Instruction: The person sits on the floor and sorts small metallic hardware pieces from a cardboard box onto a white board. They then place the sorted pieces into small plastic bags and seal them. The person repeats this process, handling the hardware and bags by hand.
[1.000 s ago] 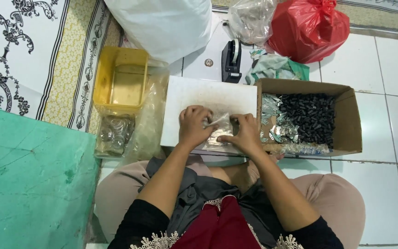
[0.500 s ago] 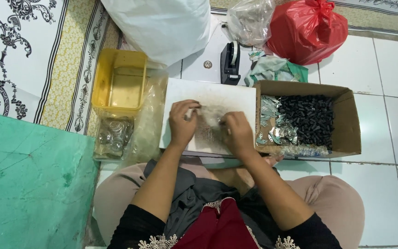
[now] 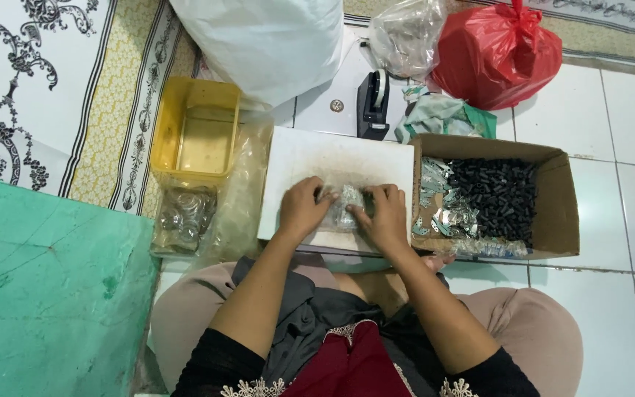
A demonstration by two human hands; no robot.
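Both hands rest on a white board (image 3: 310, 151) lying on the floor in front of my knees. My left hand (image 3: 301, 208) and my right hand (image 3: 385, 217) press together on a small clear plastic bag (image 3: 345, 204) filled with shiny little parts, fingers pinching its edges from either side. To the right stands an open cardboard box (image 3: 558, 213) with a heap of small black parts and several silvery pieces.
A yellow plastic tub (image 3: 194, 132) stands left of the board, with clear bags of parts (image 3: 183, 218) below it. Behind are a black tape dispenser (image 3: 373, 103), a white sack (image 3: 266, 40), a red bag (image 3: 497, 55) and a clear bag (image 3: 406, 33). A green surface (image 3: 45, 294) lies at the lower left.
Both hands shifted on the board with the small bag: first slightly up and left, now back lower with the bag pressed flat between them.
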